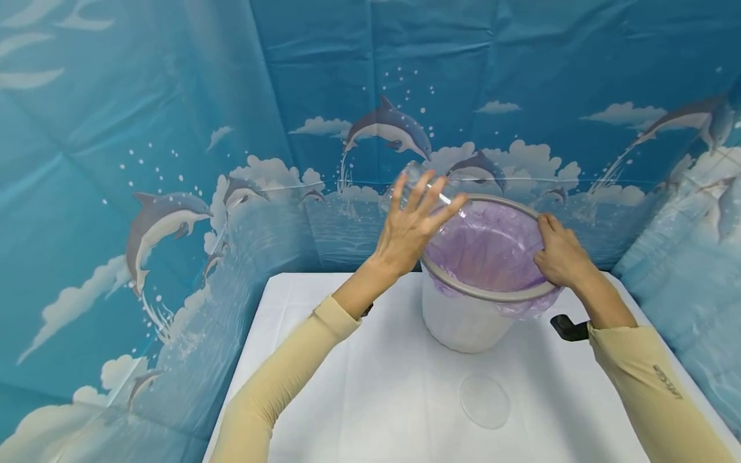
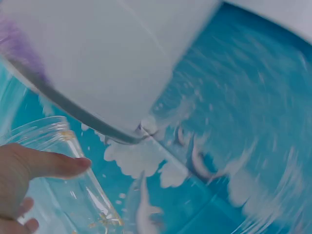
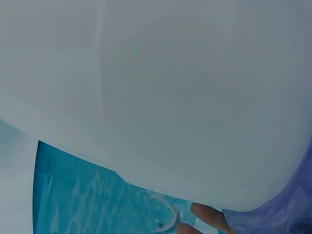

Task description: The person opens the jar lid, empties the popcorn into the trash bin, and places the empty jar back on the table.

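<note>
Near the bin's left rim, my left hand (image 1: 408, 231) holds a clear plastic jar (image 2: 78, 195), tilted over with its threaded mouth toward the bin. Small yellowish crumbs cling inside the jar in the left wrist view. My right hand (image 1: 561, 254) grips the grey rim of a white trash bin (image 1: 463, 321) on its right side. A purple bag (image 1: 492, 241) lines the bin and folds out over the edge. The bin leans, its opening facing me. Close up, the right wrist view shows the bin's wall, with a few fingertips (image 3: 209, 217) at the bottom.
On the white table (image 1: 359, 399) in front of the bin lies a clear round lid (image 1: 485, 402). A blue curtain (image 1: 312, 77) printed with dolphins hangs behind the table and along both sides.
</note>
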`<state>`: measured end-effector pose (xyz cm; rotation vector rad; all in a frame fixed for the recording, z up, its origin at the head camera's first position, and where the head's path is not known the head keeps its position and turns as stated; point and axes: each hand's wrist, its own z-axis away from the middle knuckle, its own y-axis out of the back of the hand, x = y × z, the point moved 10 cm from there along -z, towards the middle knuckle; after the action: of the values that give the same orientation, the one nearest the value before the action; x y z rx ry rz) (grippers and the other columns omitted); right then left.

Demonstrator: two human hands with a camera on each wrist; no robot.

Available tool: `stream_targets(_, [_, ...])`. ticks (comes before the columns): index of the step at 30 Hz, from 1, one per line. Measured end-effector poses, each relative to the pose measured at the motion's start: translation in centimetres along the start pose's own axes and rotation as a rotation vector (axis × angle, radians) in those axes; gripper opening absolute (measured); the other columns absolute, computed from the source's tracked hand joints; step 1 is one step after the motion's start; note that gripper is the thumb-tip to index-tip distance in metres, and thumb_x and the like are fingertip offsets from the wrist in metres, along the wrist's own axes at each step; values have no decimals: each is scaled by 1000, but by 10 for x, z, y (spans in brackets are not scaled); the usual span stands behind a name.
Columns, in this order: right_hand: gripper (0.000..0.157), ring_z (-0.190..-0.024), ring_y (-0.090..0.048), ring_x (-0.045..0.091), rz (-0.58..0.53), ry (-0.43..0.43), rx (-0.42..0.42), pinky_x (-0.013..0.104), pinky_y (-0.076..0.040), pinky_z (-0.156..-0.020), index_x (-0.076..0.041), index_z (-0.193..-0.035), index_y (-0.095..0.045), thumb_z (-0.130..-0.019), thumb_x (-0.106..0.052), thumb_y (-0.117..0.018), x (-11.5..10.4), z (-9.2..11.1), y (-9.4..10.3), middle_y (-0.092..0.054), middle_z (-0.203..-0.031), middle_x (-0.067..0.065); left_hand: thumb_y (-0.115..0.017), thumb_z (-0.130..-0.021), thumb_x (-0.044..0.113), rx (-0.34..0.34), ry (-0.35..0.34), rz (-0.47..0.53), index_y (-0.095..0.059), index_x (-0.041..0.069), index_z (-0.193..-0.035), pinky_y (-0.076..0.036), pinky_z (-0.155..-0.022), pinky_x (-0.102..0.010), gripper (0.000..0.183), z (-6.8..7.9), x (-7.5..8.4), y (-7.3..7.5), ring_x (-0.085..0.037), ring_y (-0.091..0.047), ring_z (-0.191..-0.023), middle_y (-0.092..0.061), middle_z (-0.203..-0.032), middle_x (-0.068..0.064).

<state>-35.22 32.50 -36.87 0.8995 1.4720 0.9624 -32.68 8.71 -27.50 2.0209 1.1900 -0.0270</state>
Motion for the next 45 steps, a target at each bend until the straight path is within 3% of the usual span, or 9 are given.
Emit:
stream_targets(5, [78, -141, -16, 70, 1, -9, -12, 77, -18, -117, 19, -156, -5, -87, 0, -36, -1, -3, -1, -8, -161, 45, -84, -77, -1, 70, 309, 392, -45, 26, -153, -16, -128, -64, 90, 31, -42, 10, -32, -32, -152, -44, -156, -9])
stream_targets(10, [79, -139, -17, 71, -4, -3, 1, 77, -19, -116, 21, -155, -7, -86, 1, -37, 0, -2, 1, -9, -159, 46, -94, -72, 12, 69, 548, 717, -40, 22, -156, -21, -123, -65, 101, 73, -64, 7, -32, -34, -150, -44, -157, -10])
stream_targets(15, [79, -140, -16, 70, -13, -17, -9, 77, -18, -117, 20, -156, -5, -86, 0, -36, 2, -2, 0, -8, -160, 45, -97, -69, 23, 21, 781, 914, -37, 27, -158, -27, -116, -62, 108, 125, -70, -3, -30, -37, -145, -45, -157, -5])
stream_targets(21, [79, -140, -16, 70, -12, -19, -8, 77, -18, -117, 20, -156, -5, -86, 0, -36, 3, -1, -3, -8, -160, 45, -99, -66, 20, -1, 963, 1081, -37, 29, -158, -36, -114, -66, 112, 191, -61, -23, -33, -42, -142, -47, -158, -7])
stream_targets(26, [79, -140, -15, 70, -24, -17, -1, 77, -18, -117, 20, -156, -5, -87, 0, -38, 3, -2, -2, -7, -160, 45, -99, -65, 15, -60, 1074, 1191, -34, 22, -160, -39, -116, -66, 115, 249, -29, -48, -38, -44, -145, -45, -159, -11])
stream_targets(33, [79, -141, -15, 70, -35, -22, 6, 78, -18, -116, 19, -156, -5, -87, 0, -37, 3, -2, -1, -7, -161, 44, -100, -62, 20, -201, 1117, 1296, -31, 23, -160, -31, -120, -68, 120, 309, 50, -78, -41, -41, -149, -43, -162, -9])
stream_targets(39, [79, -141, -15, 70, -29, -25, 4, 78, -18, -116, 19, -157, -6, -86, 0, -37, 2, -2, -1, -8, -161, 44, -98, -64, 15, -272, 1124, 1426, -29, 30, -160, -33, -118, -69, 119, 334, 108, -90, -43, -42, -147, -41, -162, -12])
stream_targets(45, [78, -140, -15, 71, -33, -11, 10, 78, -18, -115, 19, -157, -6, -86, 1, -35, 2, -3, 1, -8, -161, 44, -97, -66, 16, -320, 1102, 1481, -25, 38, -160, -32, -120, -68, 120, 338, 139, -93, -38, -42, -148, -40, -164, -7])
